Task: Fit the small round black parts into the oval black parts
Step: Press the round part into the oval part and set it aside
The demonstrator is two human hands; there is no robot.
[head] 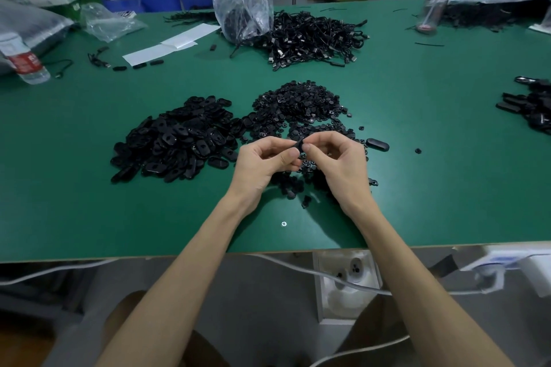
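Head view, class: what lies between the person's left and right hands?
One small black part, pinched by both the left hand and the right hand, above the scattered small round parts. The head view shows it, but not its exact shape.

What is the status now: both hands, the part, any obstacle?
Hands: left hand and right hand both pinch one black part. Supplies: oval pile at left, round pile behind hands. Nothing in the way.
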